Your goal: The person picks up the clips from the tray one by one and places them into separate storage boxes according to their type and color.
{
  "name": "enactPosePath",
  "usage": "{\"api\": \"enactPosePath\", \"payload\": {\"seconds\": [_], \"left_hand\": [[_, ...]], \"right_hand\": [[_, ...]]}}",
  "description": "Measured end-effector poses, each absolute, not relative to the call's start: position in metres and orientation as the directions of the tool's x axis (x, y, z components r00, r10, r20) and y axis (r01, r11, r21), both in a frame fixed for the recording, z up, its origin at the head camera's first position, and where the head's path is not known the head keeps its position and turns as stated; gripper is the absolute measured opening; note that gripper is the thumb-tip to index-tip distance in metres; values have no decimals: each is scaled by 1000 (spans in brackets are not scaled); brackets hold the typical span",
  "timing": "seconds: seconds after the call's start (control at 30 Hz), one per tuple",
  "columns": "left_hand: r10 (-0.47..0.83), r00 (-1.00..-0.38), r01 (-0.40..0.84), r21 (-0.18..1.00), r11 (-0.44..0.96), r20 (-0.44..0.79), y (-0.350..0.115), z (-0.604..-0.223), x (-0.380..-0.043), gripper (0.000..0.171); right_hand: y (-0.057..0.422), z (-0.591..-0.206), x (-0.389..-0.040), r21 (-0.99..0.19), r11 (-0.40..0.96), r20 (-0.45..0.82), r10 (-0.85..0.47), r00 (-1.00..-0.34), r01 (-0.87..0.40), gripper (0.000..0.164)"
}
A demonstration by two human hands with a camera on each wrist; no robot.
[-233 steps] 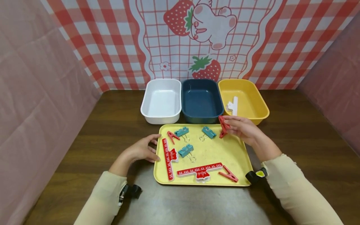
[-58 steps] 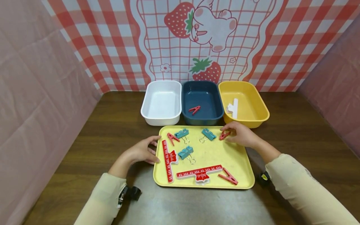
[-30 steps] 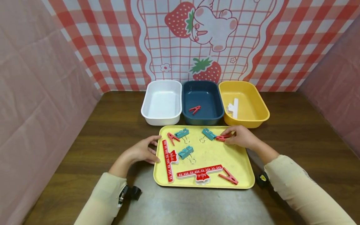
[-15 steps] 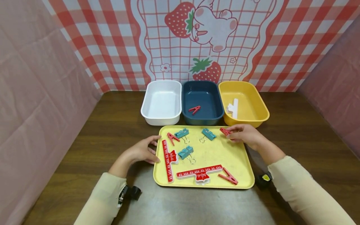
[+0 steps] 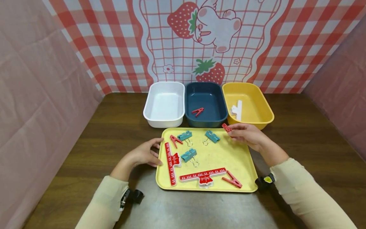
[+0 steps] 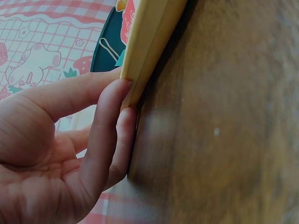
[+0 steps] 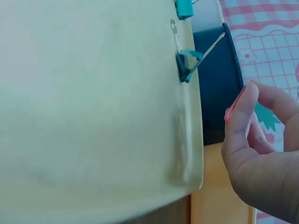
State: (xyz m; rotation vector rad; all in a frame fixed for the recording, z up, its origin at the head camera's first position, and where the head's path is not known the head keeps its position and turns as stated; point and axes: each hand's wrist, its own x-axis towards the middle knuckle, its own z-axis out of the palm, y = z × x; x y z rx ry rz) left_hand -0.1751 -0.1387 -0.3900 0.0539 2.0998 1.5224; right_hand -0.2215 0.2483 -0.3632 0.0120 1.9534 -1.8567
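In the head view my right hand (image 5: 247, 135) pinches a red clothespin (image 5: 226, 127) between thumb and fingers, above the far right corner of the yellow tray (image 5: 217, 152). In the right wrist view the fingers hide most of that clothespin (image 7: 230, 112). My left hand (image 5: 145, 153) rests its spread fingertips against the tray's left rim. On the tray lie two more red clothespins, one at the upper left (image 5: 176, 141) and one at the lower right, several teal binder clips (image 5: 189, 154), and two long red-and-white clips (image 5: 203, 175) with a piano-key pattern.
Beyond the tray stand three bins side by side: a white bin (image 5: 164, 123), a dark blue bin (image 5: 206, 122) with a red clothespin (image 5: 198, 111) in it, and a yellow bin (image 5: 258, 108) holding a white clip (image 5: 236, 109). A checked cloth (image 5: 114, 47) hangs behind them.
A red clothespin has come to lie in the blue bin. My right hand has lifted another off the tray and moved slightly up and away. The left hand stays put.
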Motion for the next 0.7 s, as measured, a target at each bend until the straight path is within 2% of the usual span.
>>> {"api": "enactPosePath", "payload": {"seconds": [0.2,0.43,0.7], "left_hand": [[338,-852,-277,892,357,-400,-139,-390,-175,89],[342,-851,-275,893,355,-398,-140,-390,-175,89],[340,-849,-283,891,356,-405,-140,-390,-176,88]], "right_hand": [[239,-358,-225,-950,59,-313,-247,-917,308,36],[228,-359,-228,-947,-91,-290,-168,-942,308,10],[215,-357,-228,-945,-186,-242,-151,-958,268,17]]}}
